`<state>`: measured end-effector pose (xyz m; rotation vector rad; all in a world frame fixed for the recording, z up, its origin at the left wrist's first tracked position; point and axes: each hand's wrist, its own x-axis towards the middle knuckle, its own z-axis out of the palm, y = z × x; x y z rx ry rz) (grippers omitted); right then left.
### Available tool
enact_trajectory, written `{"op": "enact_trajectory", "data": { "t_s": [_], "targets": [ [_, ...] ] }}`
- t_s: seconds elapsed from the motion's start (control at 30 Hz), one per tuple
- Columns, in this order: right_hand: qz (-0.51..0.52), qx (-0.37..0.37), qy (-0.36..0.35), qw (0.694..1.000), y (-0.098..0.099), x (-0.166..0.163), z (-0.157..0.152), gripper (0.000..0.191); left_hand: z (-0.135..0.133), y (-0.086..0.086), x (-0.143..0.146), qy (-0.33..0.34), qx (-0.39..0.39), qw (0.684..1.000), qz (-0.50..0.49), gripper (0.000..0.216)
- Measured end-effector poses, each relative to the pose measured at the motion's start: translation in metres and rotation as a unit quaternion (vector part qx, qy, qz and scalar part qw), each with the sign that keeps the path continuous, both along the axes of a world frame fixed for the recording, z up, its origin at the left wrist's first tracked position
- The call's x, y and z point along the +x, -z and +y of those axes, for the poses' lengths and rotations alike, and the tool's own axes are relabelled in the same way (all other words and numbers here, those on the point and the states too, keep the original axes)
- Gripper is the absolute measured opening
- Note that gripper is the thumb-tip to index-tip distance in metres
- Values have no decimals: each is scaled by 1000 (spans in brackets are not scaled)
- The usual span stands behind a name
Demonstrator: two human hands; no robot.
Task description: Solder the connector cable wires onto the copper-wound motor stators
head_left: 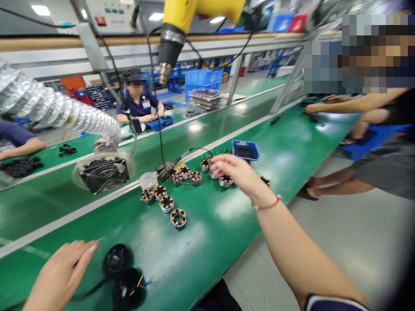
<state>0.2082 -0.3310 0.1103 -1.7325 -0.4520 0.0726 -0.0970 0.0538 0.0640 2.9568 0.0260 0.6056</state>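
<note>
My right hand [235, 172] reaches out over the green bench, fingers curled just above a row of copper-wound stator coils [223, 179]; I cannot tell whether it grips one. My left hand [61, 276] lies near the front left with its fingers stretched flat on the bench, beside two black round motor parts [116, 260] with coloured wires. Several more stator coils [167, 203] sit in the middle of the bench.
A yellow heat gun [181, 30] hangs overhead. A fan [103, 174] on a silver duct [48, 108] stands at left. A blue tray [245, 150] lies beyond the coils. Other people work at the far bench and at right [356, 103].
</note>
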Motion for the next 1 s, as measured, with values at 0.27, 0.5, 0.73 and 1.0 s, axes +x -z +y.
{"op": "enact_trajectory", "data": {
  "t_s": [0.27, 0.5, 0.73, 1.0],
  "targets": [
    [216, 126, -408, 878, 29, -146, 139, 51, -62, -45, 43, 49, 79, 996, -9, 31],
    [152, 157, -337, 916, 46, -169, 171, 19, -72, -31, 34, 88, 13, 996, -2, 25],
    [199, 287, -22, 937, 41, -60, 143, 20, -38, -2, 10, -9, -106, 990, 89, 31],
    [259, 71, 114, 956, 52, 112, 153, 9, -7, 14, -50, -137, -210, 962, 106, 33]
  ]
}}
